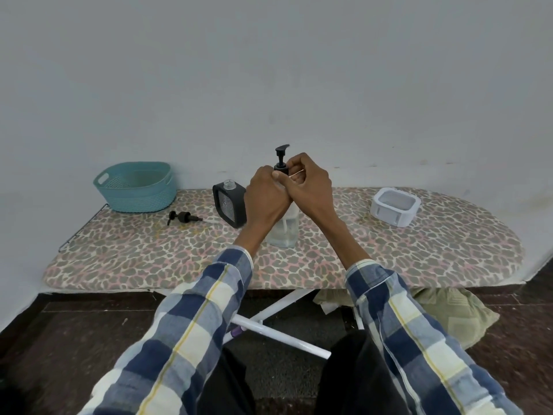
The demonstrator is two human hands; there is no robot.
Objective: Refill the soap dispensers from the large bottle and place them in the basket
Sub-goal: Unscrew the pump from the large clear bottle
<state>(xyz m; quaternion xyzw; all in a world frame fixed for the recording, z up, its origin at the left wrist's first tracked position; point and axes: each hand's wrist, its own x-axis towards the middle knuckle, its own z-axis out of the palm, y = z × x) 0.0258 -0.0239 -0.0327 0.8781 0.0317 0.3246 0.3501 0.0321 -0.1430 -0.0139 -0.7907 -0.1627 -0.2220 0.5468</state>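
A clear soap bottle (283,232) with a black pump head (281,154) stands upright on the board's middle. My left hand (266,199) grips its upper body. My right hand (308,184) has its fingers curled round the pump's black collar. Just left stands a black square dispenser (229,208), open at the neck, with no pump on it. Its loose black pump (184,218) lies on the board further left. A teal basket (136,187) sits at the far left end, and I see nothing inside it.
All of this rests on a leopard-print ironing board (389,250) against a grey wall. A white square container (395,206) sits at the right. White board legs (278,333) and an olive cloth (449,310) are on the dark floor below.
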